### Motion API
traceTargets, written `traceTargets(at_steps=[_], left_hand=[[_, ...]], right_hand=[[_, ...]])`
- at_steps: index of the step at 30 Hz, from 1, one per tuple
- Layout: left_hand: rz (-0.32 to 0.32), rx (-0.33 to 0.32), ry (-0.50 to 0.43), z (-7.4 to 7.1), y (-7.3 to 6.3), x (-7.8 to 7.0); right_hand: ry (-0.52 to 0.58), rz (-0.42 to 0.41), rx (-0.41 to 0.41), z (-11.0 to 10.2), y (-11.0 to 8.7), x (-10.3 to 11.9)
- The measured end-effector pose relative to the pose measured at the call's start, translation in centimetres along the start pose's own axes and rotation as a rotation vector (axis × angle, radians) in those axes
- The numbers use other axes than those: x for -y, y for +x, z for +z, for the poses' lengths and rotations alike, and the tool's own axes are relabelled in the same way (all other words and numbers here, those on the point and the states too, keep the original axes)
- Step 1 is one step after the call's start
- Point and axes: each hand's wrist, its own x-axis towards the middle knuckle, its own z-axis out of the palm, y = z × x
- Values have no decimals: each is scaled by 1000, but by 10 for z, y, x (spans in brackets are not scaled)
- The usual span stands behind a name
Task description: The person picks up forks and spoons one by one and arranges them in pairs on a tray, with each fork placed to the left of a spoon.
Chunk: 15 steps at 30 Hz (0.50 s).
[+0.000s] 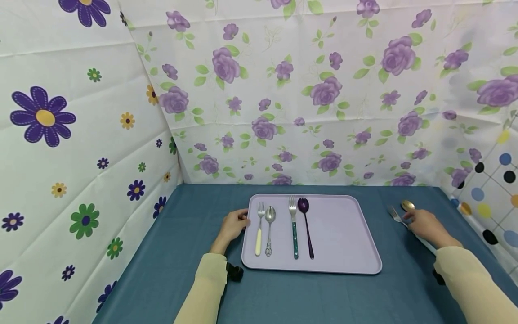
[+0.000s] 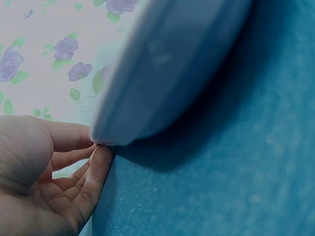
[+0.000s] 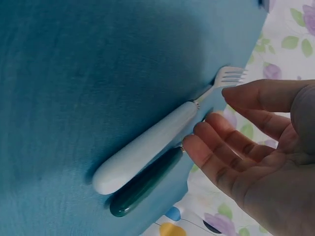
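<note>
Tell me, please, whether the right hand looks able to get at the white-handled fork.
Likely yes: the right hand is beside the white-handled fork, and nothing lies across it; the green-handled utensil lies alongside.

- The right hand's grip [image 3: 266, 172] comes in from the right edge, palm showing, fingers loosely bent and apart from the uppermost digit.
- A fork [image 3: 147, 147] with a thick white handle lies slantwise, metal tines toward the upper right; that digit's tip is by its neck, contact unclear.
- Just beside it, a dark green handle [image 3: 147, 183] runs alongside, its upper end reaching the lowest fingertip.
- Blue tabletop [image 3: 74, 73] beneath.
- Purple-flowered cloth [image 3: 290, 61] at right.
</note>
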Motion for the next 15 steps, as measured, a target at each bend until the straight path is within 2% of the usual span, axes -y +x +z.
traceTargets(at_steps=[15], left_hand=[[-13, 5, -8, 0, 0, 1]], right_hand=[[-78, -80, -64, 19, -3, -6]])
